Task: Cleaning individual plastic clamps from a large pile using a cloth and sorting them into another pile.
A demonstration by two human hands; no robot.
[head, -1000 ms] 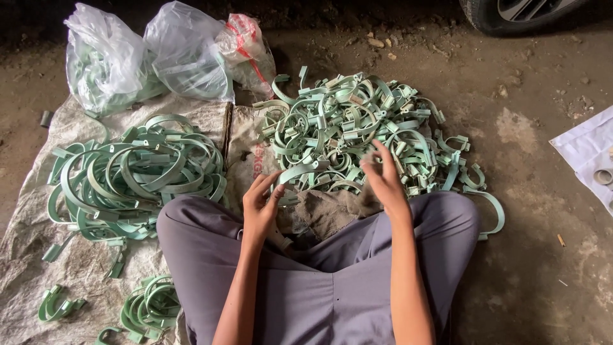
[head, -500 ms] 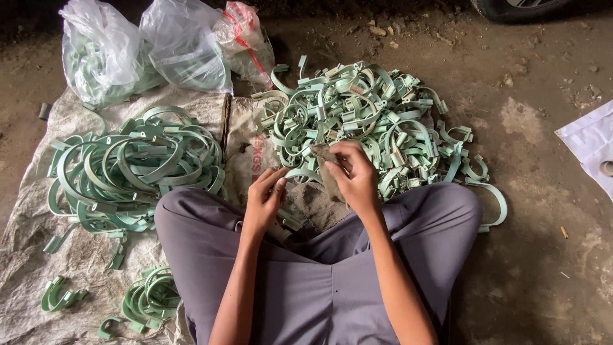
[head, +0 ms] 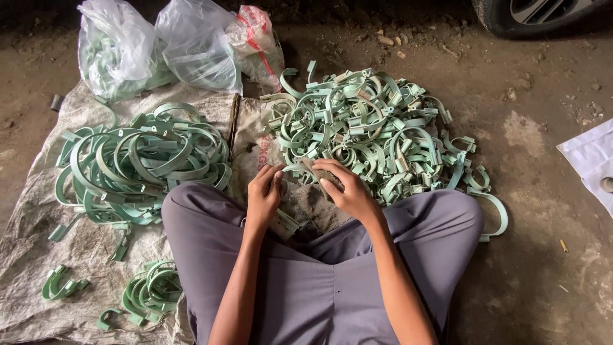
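Pinched between the left hand (head: 265,191) and right hand (head: 345,188), a pale green clamp strip (head: 306,167) is held, the loose clamp pile (head: 377,128) lying just beyond

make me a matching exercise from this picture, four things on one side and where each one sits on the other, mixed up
Things:
1. clear plastic bags
2. tangled heap of small green clips
3. pile of large green bands
4. white sheet

Places:
a. right edge of the view, on the bare ground
b. on the sack to the person's left
c. straight ahead of the hands
d. far left, behind the sack

Pairs: 1-d, 2-c, 3-b, 4-a
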